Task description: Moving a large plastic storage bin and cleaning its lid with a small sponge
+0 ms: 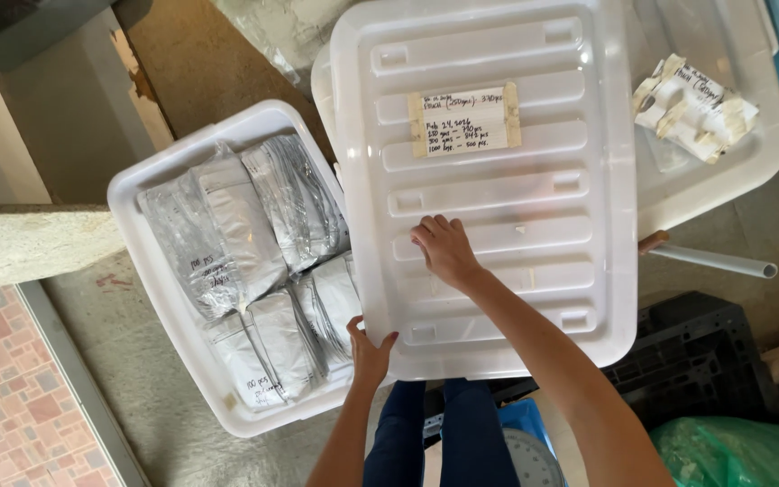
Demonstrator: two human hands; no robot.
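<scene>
Right hand [445,251] lies flat, fingers spread, on the ribbed white bin lid [498,180]. Left hand [370,350] grips the lid's near corner, fingers curled beneath. Left of those fingers sits an open white bin [151,185] packed with silver pouches [254,243].

**Packets and labels**

Clear-and-silver plastic packets [245,243] are stacked in the open white bin at left. A white paper label [464,120], taped with tan strips, is fixed on the ribbed lid. A crumpled taped label [694,108] lies top right.
</scene>
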